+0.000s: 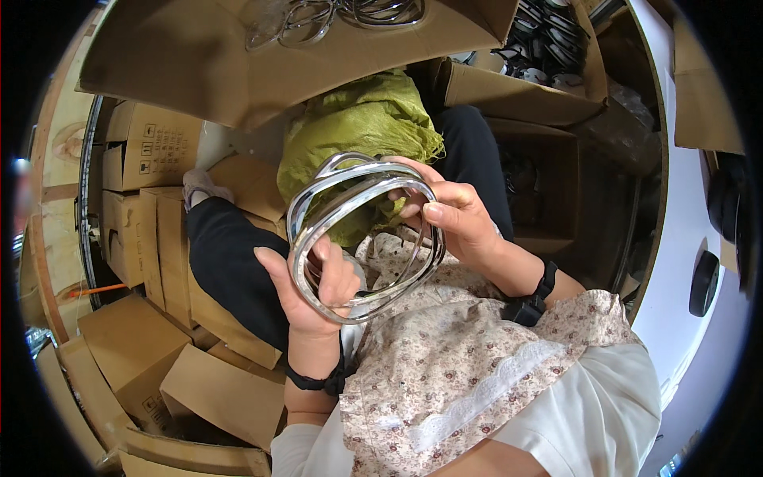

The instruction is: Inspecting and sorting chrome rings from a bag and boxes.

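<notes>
Several shiny chrome oval ring frames point(299, 266) are stacked loosely together in front of my lap, between my two hands. My left hand point(322, 290) reaches through the lower left of the rings, its fingers curled inside and the thumb outside the rim. At the upper right, my right hand point(465, 219) pinches the rims between thumb and fingers. Behind the rings bulges a yellow-green woven sack point(358, 119). A floral apron point(445, 334) covers my lap below them.
An open carton point(199, 63) at the top holds more chrome rings point(385, 12). Another box point(517, 91) at the upper right contains dark and silver parts. Cardboard boxes point(135, 342) crowd the left side. A black round part point(704, 284) lies on the white surface point(675, 334) at right.
</notes>
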The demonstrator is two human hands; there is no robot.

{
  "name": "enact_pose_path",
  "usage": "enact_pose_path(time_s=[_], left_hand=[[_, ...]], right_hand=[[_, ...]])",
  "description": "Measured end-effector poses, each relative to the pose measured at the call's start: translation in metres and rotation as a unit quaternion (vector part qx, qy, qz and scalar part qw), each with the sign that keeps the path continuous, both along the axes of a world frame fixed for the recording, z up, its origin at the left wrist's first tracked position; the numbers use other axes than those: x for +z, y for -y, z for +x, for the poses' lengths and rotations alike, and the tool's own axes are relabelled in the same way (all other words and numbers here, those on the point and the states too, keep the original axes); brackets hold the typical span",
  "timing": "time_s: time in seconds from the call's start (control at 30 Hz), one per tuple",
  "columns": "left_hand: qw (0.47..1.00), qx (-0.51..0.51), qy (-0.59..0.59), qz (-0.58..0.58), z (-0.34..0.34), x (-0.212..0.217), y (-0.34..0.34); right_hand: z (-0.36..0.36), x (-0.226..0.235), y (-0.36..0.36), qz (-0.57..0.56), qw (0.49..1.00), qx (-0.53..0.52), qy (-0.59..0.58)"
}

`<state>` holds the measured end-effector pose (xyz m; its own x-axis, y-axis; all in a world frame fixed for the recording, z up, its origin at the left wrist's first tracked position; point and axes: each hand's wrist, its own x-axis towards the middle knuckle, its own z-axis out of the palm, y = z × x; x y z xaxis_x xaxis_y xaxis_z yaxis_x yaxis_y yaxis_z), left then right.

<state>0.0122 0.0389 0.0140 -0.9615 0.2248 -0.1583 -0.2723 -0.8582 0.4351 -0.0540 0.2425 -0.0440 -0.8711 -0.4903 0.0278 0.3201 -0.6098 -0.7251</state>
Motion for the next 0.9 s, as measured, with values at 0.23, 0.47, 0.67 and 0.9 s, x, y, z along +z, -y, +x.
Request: enact_pose_path(time_s=[0.23,0.47,0.67,0.9], left_hand=[[0.935,0.210,-0.060,-0.279,-0.006,-0.004,-0.007],[0.802,0.098,-0.118,-0.578,-0.023,-0.006,-0.006],[0.647,0.002,-0.205,-0.735,-0.060,-0.009,-0.017],[0.755,-0.080,0.044,-0.649,-0.199,-0.050,0.074]], right_hand=[[-0.001,0.010,0.003,0.088,0.994,-0.024,0.059],[-0.008,0.008,-0.013,0.059,0.985,-0.055,0.150],[-0.018,0.005,-0.043,0.160,0.963,-0.146,0.163],[-0.029,-0.047,-0.136,0.252,0.878,-0.372,0.164]])
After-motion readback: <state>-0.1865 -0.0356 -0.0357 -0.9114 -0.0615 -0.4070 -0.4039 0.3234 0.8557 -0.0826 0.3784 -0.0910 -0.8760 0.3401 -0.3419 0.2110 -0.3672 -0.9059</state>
